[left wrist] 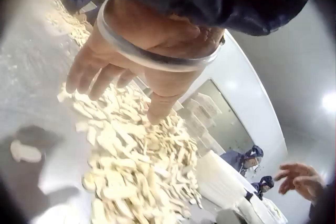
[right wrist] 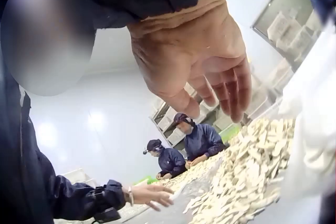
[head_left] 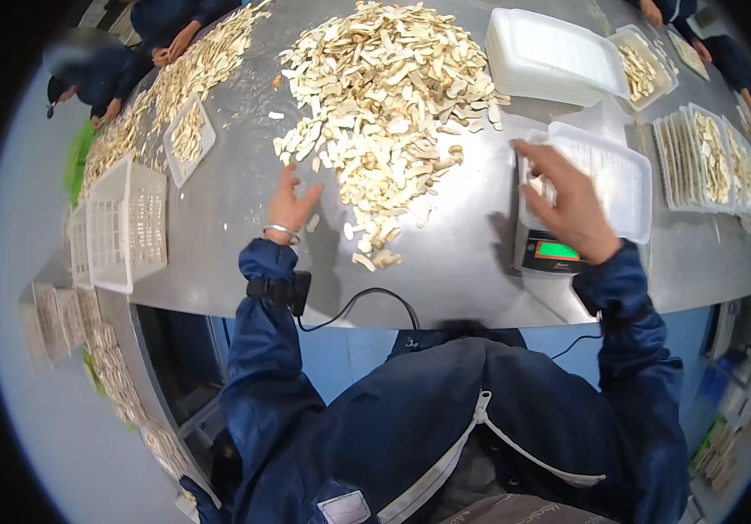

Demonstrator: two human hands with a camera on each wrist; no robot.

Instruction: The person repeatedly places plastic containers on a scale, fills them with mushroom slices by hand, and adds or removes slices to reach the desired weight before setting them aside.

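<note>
A large heap of pale slices that look like sliced mushroom (head_left: 384, 79) spreads over the metal table, tapering toward the person. At the left side of its tapered end is the left hand (head_left: 292, 208), fingers spread and holding nothing; a metal bangle (left wrist: 152, 58) circles that wrist. The right hand (head_left: 575, 205) hovers over a white plastic tray (head_left: 624, 188) standing on a digital scale (head_left: 533, 253) with a lit green display. Its fingers (right wrist: 236, 90) are loosely bent with nothing in them. Part of the tray and scale lies hidden beneath this hand.
Stacked white trays (head_left: 559, 57) stand behind the scale. Filled trays (head_left: 699, 157) are lined up at the right. On the left are a white basket (head_left: 144, 223) and a small tray of slices (head_left: 205, 144). Other people work along the far edges. A cable (head_left: 362, 297) hangs near the table's front edge.
</note>
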